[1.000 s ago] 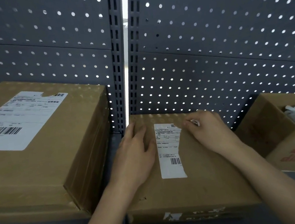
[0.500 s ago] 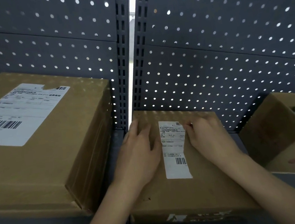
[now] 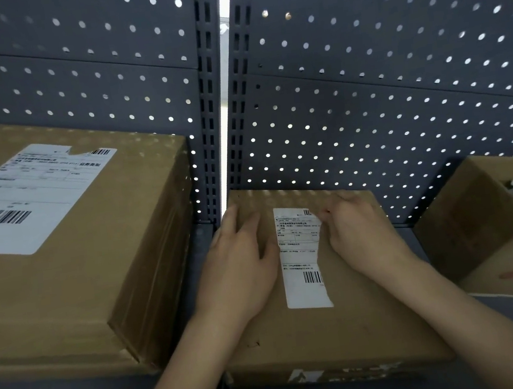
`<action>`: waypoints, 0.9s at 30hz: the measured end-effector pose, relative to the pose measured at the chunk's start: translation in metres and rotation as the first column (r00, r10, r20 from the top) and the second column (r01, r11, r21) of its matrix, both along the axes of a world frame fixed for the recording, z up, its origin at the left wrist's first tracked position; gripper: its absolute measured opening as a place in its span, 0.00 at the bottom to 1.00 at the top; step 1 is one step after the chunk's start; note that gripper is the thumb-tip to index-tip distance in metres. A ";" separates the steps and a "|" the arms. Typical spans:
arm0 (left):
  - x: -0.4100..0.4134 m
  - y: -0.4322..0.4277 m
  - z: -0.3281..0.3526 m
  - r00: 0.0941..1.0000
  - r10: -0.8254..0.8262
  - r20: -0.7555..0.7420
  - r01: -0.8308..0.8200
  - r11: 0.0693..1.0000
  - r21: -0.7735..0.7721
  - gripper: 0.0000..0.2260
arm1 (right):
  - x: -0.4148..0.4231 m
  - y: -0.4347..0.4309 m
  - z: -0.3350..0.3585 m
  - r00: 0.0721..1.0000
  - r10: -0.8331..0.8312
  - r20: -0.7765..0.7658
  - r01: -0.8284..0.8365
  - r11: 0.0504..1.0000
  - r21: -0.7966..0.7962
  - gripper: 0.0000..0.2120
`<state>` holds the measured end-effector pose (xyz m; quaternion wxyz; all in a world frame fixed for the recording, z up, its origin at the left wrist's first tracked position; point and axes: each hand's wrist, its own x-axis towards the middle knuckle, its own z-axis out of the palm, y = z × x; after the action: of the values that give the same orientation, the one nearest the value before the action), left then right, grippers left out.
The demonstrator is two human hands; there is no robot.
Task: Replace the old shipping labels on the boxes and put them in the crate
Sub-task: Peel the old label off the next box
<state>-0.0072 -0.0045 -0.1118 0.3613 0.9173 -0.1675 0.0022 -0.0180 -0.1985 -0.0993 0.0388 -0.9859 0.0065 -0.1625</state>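
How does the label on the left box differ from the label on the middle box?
The left label is large and wide; the middle label is small and narrow. The left label has a notch torn in its top edge and is untouched; the right hand pinches the middle label's top right edge. Both are white with barcodes.

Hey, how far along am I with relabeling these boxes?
Done: nothing visibly finished. In hand: the left hand presses flat on the small box while the right hand pinches the upper right edge of its label. Left: the large box also wears its wide label, no new labels show, and no crate is in view.
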 end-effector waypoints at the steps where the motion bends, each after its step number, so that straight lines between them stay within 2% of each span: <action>1: 0.000 0.000 0.000 1.000 -0.002 -0.001 0.002 1.000 -0.004 0.24 | -0.002 -0.003 0.001 0.999 -0.002 0.033 -0.001 0.994 0.108 0.10; 3: 0.000 0.001 0.000 1.000 -0.006 -0.001 0.006 1.000 -0.011 0.24 | -0.007 -0.005 0.004 0.997 -0.040 0.061 0.023 0.966 0.257 0.10; 6: 0.000 0.001 0.000 1.000 -0.010 0.001 0.010 1.000 -0.018 0.24 | -0.006 -0.004 0.004 0.996 -0.073 0.050 0.058 0.966 0.254 0.08; 13: -0.001 0.000 0.000 1.000 -0.006 0.006 0.006 1.000 -0.016 0.24 | -0.005 0.005 -0.001 0.998 -0.049 0.034 0.048 0.999 0.018 0.07; 15: -0.001 0.000 -0.001 1.000 -0.004 0.013 0.004 1.000 -0.013 0.24 | -0.008 0.012 0.000 0.999 -0.045 -0.010 0.044 0.994 -0.099 0.12; 18: -0.001 0.000 0.000 1.000 0.001 0.012 -0.001 1.000 -0.008 0.24 | -0.006 0.013 0.003 0.996 -0.050 -0.067 0.041 0.990 -0.138 0.17; 20: -0.001 0.000 0.001 1.000 -0.001 0.010 0.001 1.000 -0.010 0.24 | -0.004 0.010 0.004 0.998 -0.032 -0.056 0.026 0.995 -0.095 0.11; 22: -0.001 0.000 0.001 1.000 -0.001 0.009 0.001 1.000 -0.012 0.24 | -0.003 0.004 0.003 1.000 -0.014 -0.013 0.015 0.999 0.045 0.10; 25: 0.000 0.000 0.000 1.000 0.001 0.008 -0.001 1.000 -0.006 0.24 | -0.005 -0.007 0.002 0.994 -0.075 0.081 0.051 0.963 0.266 0.08; 27: 0.000 0.000 -0.001 1.000 -0.002 0.005 0.002 1.000 -0.005 0.24 | -0.004 -0.010 0.001 0.993 -0.092 0.075 0.070 0.964 0.257 0.08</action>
<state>-0.0076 -0.0040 -0.1127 0.3632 0.9162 -0.1692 0.0046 -0.0215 -0.2085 -0.0988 0.1582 -0.9638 0.0658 -0.2043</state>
